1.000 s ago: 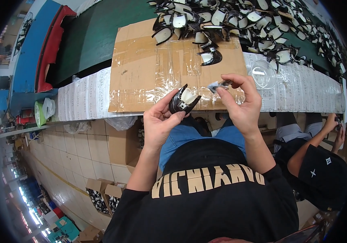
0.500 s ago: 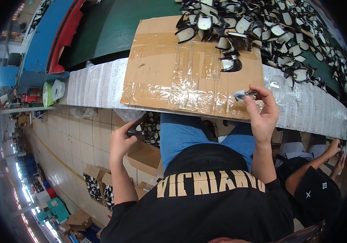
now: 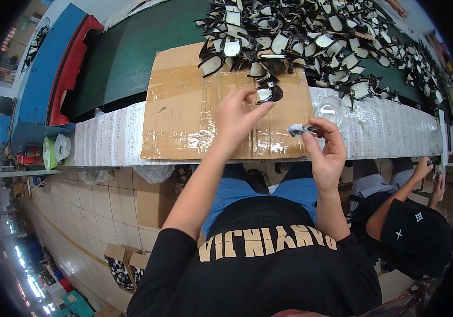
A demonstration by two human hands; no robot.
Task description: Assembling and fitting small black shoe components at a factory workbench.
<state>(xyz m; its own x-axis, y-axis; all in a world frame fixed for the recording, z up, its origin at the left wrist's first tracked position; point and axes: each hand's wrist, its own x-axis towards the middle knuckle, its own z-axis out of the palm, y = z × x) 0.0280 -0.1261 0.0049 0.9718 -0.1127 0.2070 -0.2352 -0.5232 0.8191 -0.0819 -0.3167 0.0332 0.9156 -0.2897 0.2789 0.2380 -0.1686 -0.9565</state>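
Observation:
My left hand is over the cardboard sheet, thumb and fingers apart. Its fingertips are at the edge of a curved black piece with a white inside, which looks like a shoe heel part. That piece lies on the cardboard, just in front of a large heap of similar pieces. Over the cardboard's right front corner, my right hand pinches a small dark, shiny tool with a whitish end. The tool's exact kind is too small to make out.
The taped cardboard sheet lies on a white-wrapped table edge before a green belt. A clear round container stands right of my right hand. A co-worker in a black cap sits at right. Boxes of pieces stand on the floor.
My left hand has come up from beside the bench, where it held a dark piece over a box, to the piece on the cardboard. That dark piece is gone from it. My right hand keeps its tool.

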